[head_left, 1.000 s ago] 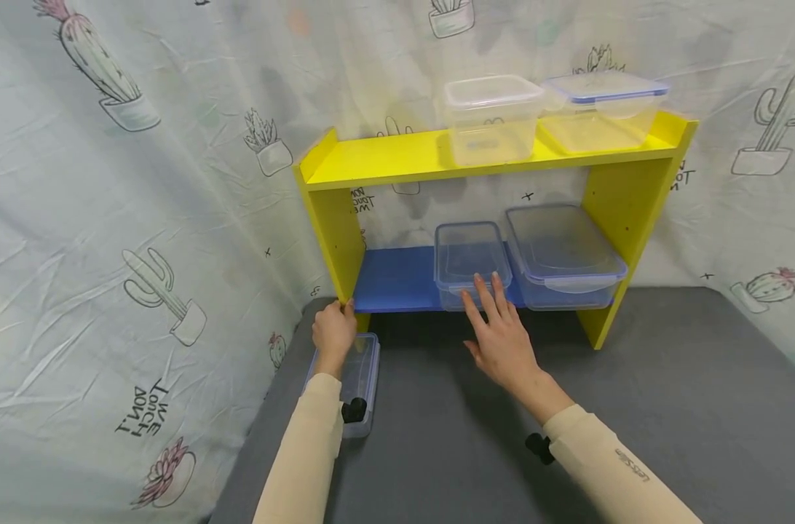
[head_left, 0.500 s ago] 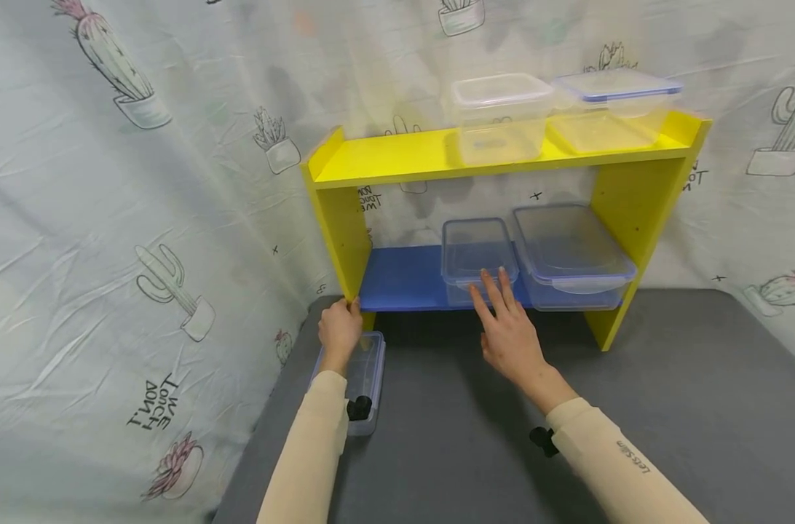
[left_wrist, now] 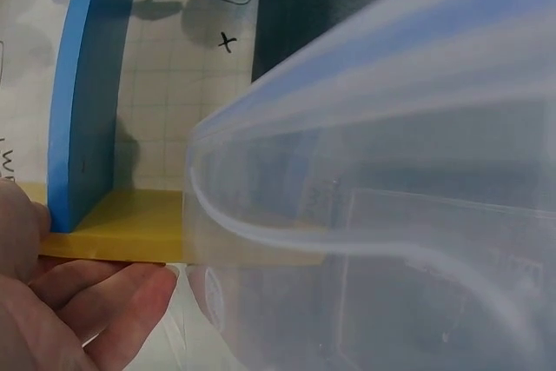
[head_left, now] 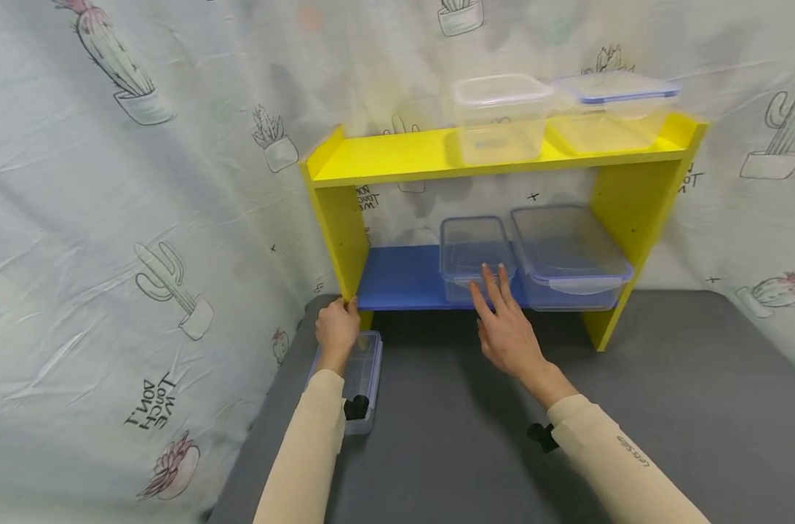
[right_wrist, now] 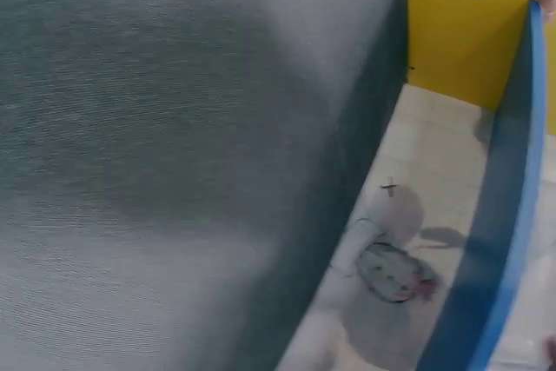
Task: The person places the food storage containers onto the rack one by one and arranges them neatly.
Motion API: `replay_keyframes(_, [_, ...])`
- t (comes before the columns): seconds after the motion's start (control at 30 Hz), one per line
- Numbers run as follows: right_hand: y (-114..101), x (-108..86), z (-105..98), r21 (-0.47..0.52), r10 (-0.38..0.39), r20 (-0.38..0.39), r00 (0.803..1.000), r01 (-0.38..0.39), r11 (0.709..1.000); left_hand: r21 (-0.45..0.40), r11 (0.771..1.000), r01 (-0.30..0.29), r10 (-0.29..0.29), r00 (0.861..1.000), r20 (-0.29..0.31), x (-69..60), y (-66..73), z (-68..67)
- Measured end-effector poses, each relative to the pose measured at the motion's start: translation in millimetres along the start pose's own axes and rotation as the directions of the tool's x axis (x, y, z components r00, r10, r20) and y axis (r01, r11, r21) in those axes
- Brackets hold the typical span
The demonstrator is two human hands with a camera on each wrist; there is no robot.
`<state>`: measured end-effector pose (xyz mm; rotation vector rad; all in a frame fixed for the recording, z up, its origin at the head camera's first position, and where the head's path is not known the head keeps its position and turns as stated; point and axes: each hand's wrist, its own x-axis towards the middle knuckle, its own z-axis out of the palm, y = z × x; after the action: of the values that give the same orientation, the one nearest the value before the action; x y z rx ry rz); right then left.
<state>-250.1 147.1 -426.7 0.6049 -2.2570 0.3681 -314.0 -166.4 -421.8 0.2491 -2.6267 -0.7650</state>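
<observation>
A yellow shelf unit (head_left: 384, 159) with a blue lower board (head_left: 397, 276) stands on the grey table. My left hand (head_left: 336, 331) grips the front edge of its left yellow side panel (head_left: 337, 236); in the left wrist view its fingers (left_wrist: 143, 297) lie along the panel's outer face. My right hand (head_left: 512, 342) has its fingers extended and spread, fingertips at the front of a smaller clear lidded food container (head_left: 472, 247) on the blue board. A larger clear food container (head_left: 571, 247) sits right of it. The right wrist view shows mostly table.
Two clear containers, one with a white lid (head_left: 501, 89) and one with a blue-rimmed lid (head_left: 616, 87), stand on the top board. Another clear container (head_left: 365, 378) lies on the grey table (head_left: 430, 437) below my left forearm. A cactus-print curtain (head_left: 227, 218) hangs behind.
The smaller container has moved slightly back from the blue board's front edge, with my right fingertips at it. My left hand stays on the side panel. The head view has shifted a little.
</observation>
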Motion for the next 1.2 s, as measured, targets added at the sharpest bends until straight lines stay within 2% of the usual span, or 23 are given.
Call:
replay_keyframes(0.07, [-5.3,1.6,4.6,0.102,0.022,-0.140,0.990,-0.007,0.995,0.007,1.000,0.010,-0.010,1.000,-0.010,1.6,-5.4,-7.3])
replay_keyframes(0.1, [-7.4,2.2,6.7,0.152,0.041,-0.218,0.975,-0.008,0.988,0.007,1.000,0.014,-0.014,1.000,-0.015,2.6,-8.2,-11.0])
replay_keyframes(0.2, [-6.6,2.4,9.4,0.245,0.124,-0.429,0.895,-0.016,0.969,0.012,1.000,0.008,-0.008,1.000,-0.023,5.8,-13.1,-18.3])
replay_keyframes(0.3, [5.2,-2.7,3.6,0.292,0.239,-0.544,0.805,-0.085,0.953,0.014,1.000,0.002,-0.002,1.000,-0.021,8.1,-12.6,-19.1])
replay_keyframes(0.4, [24.4,-10.9,-8.8,0.327,0.350,-0.603,0.717,-0.178,0.928,0.018,1.000,0.002,-0.002,1.000,-0.017,8.7,-8.8,-17.1])
replay_keyframes(0.5, [46.7,-19.1,-24.9,0.351,0.429,-0.640,0.638,-0.254,0.901,0.023,1.000,0.010,-0.009,1.000,-0.010,8.1,-4.7,-13.9])
replay_keyframes(0.6, [69.5,-27.2,-42.9,0.353,0.482,-0.659,0.578,-0.327,0.876,0.018,1.000,0.006,-0.006,1.000,0.002,6.2,-1.5,-8.6])
replay_keyframes(0.67, [82.7,-31.8,-54.1,0.359,0.516,-0.660,0.545,-0.375,0.855,0.012,1.000,0.002,-0.002,1.000,0.011,5.1,0.1,-5.1])
replay_keyframes(0.7, [88.1,-33.8,-59.0,0.359,0.532,-0.656,0.535,-0.399,0.844,0.008,1.000,-0.001,0.001,1.000,0.012,4.8,0.7,-3.6])
replay_keyframes(0.77, [97.2,-37.6,-67.2,0.354,0.559,-0.634,0.534,-0.442,0.824,-0.001,1.000,0.002,-0.002,1.000,0.006,4.5,1.6,-1.5])
replay_keyframes(0.87, [106.7,-42.0,-74.6,0.353,0.598,-0.584,0.550,-0.492,0.796,-0.009,1.000,0.012,-0.012,1.000,-0.009,4.9,2.3,-0.4])
replay_keyframes(1.0, [115.6,-47.0,-78.7,0.346,0.645,-0.520,0.560,-0.553,0.758,-0.009,1.000,0.006,-0.006,1.000,-0.016,5.0,1.5,0.3])
replay_keyframes(1.1, [120.0,-52.3,-80.7,0.322,0.679,-0.428,0.597,-0.601,0.732,-0.016,1.000,-0.008,0.008,1.000,-0.013,3.3,0.6,1.3])
replay_keyframes(1.2, [122.1,-60.2,-82.4,0.272,0.724,-0.271,0.634,-0.672,0.689,-0.016,1.000,-0.014,0.014,1.000,-0.001,0.0,-0.1,3.6])
